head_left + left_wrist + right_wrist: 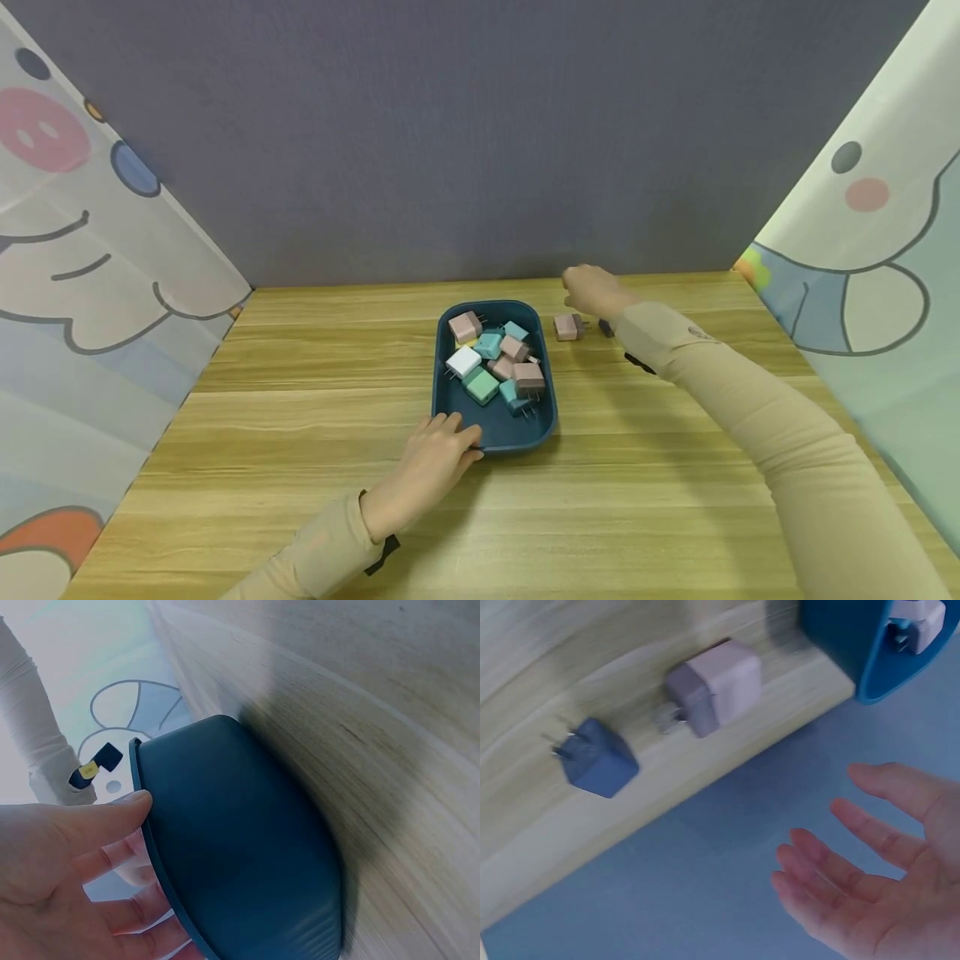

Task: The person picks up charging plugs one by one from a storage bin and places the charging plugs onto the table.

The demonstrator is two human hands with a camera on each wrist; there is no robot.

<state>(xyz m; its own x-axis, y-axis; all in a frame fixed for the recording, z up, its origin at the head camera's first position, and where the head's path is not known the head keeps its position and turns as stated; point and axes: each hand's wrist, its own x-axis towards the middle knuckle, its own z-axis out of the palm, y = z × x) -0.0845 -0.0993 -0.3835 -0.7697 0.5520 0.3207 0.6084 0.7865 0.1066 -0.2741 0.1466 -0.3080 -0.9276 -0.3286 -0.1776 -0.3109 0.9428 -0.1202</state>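
Note:
My left hand (427, 469) pinches the near left rim of a dark blue plastic bin (491, 431), thumb on the outer wall (232, 832) and fingers over the inner side. Inside lie several charger plugs in pink, teal, green and white, such as a white plug (463, 361) and a green plug (481, 386). To the right of the bin, my right hand (594, 290) hovers with nothing in it, fingers spread and loosely bent in the right wrist view. Below it on the table lie a pink charger plug (727, 682) and a dark blue charger plug (600, 759), which my forearm partly hides in the head view.
The wood-grain table (315, 400) ends at a grey upright panel (480, 150) at the back. Cartoon-printed sheets stand at the left (97, 250) and right (862, 225). A dark strap piece (382, 554) shows at my left wrist.

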